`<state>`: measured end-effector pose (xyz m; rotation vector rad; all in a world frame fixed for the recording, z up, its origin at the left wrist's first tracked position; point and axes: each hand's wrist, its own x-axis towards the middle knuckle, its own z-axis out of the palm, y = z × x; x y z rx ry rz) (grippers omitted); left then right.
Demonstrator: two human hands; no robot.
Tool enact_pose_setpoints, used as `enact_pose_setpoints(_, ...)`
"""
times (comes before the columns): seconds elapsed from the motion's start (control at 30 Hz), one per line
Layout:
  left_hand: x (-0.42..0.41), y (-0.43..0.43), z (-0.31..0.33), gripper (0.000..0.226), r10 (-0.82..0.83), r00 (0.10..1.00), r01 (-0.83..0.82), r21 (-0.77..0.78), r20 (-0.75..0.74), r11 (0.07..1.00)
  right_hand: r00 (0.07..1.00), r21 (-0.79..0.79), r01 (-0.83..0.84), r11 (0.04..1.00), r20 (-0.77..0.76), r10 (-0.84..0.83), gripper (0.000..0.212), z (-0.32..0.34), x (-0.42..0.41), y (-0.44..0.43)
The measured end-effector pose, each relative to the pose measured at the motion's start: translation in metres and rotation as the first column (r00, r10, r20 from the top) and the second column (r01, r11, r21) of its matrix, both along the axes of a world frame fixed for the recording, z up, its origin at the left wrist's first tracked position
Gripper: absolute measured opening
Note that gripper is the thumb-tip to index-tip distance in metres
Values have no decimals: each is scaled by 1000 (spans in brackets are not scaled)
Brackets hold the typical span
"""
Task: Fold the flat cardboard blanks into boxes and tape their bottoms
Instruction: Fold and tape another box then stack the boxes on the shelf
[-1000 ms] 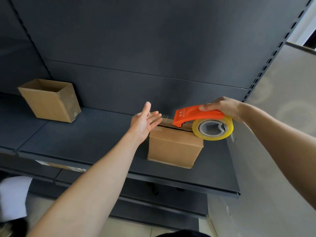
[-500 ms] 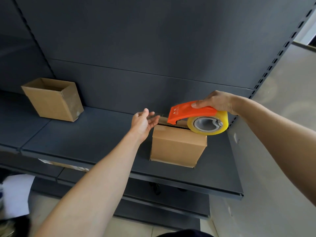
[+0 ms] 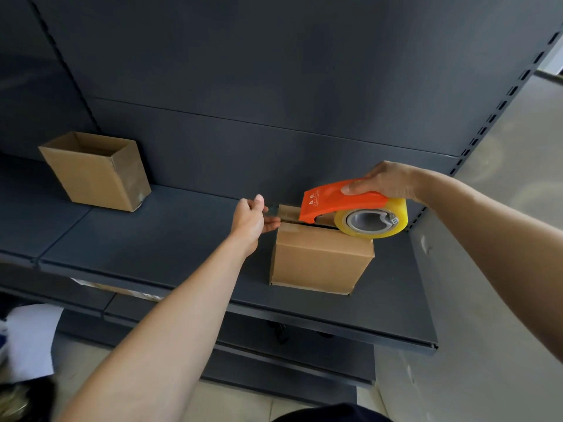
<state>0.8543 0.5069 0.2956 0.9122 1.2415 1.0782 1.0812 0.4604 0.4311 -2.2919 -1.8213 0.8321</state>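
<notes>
While our left hand (image 3: 249, 219) is pinching the tape end (image 3: 273, 210) beside the box (image 3: 323, 257) on the shelf (image 3: 152, 239) and our right hand (image 3: 387, 181) is gripping the dispenser (image 3: 335, 199) atop it, we are risking dragging the light box and wrinkling the tape.

Soft, even daylight comes from the upper right, where a bright strip (image 3: 553, 60) at the frame's edge burns out to white. The dark back panel (image 3: 274, 71) shows a dull sheen, and the pale wall (image 3: 502, 208) shows faint ring-shaped reflections. The roll in the tape dispenser (image 3: 335, 199) glows translucent yellow. Shadows are weak. The slotted upright (image 3: 502, 105) bows with wide-angle distortion, and the lower left corner is blurred.
</notes>
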Motion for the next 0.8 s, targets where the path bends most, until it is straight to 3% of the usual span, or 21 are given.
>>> enact_pose_setpoints(0.27, -2, -3, -10, 18, 55, 990, -48, -62, 130, 997, 997, -37, -55, 998, 52, 57, 51, 3, -14, 6)
enact_pose_setpoints(0.6, -11, -2, -22, 25, -24, 1000, 25, -125, 9, 992, 997, -45, -48, 998, 54, 51, 40, 2, -20, 7)
enact_pose_setpoints(0.8, -9, -2, -30, 34, -96, 993, 82, -175, -72, 981, 998, -37, -37, 999, 50, 39, 45, 1, -21, 7)
